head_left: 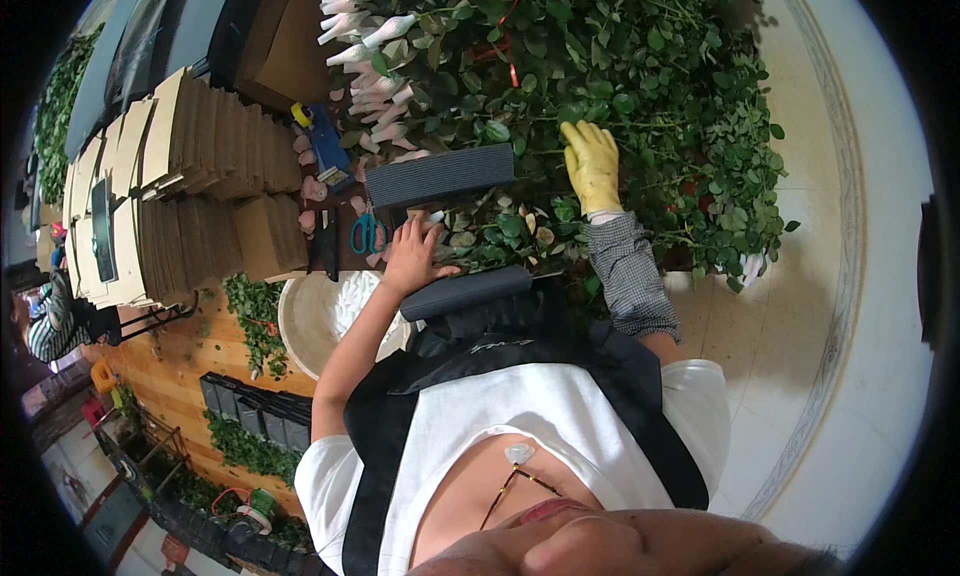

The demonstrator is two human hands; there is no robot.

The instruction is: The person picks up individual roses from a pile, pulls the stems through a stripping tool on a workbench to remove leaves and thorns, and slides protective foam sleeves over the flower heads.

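Note:
My bare left hand (410, 258) rests at the near edge of the worktable, fingers spread, beside the head end of a few leafy rose stems (510, 228). A pale bud shows by its fingertips. These stems lie between a dark grey corrugated board (440, 176) and a second grey piece (466, 294) nearer my body. My right hand (592, 166), in a yellow glove with a checked sleeve, lies over the green foliage (650, 106) with its fingers stretched out. Beyond the board, several roses with heads in white netting sleeves (390, 30) are piled.
Teal-handled scissors (368, 234) and a blue tape dispenser (326, 141) lie left of the board among loose pink petals. Stacked folded cardboard (200, 146) stands further left. Below it sits a round tub (300, 321) of white netting sleeves. Another person (62, 316) is at the far left.

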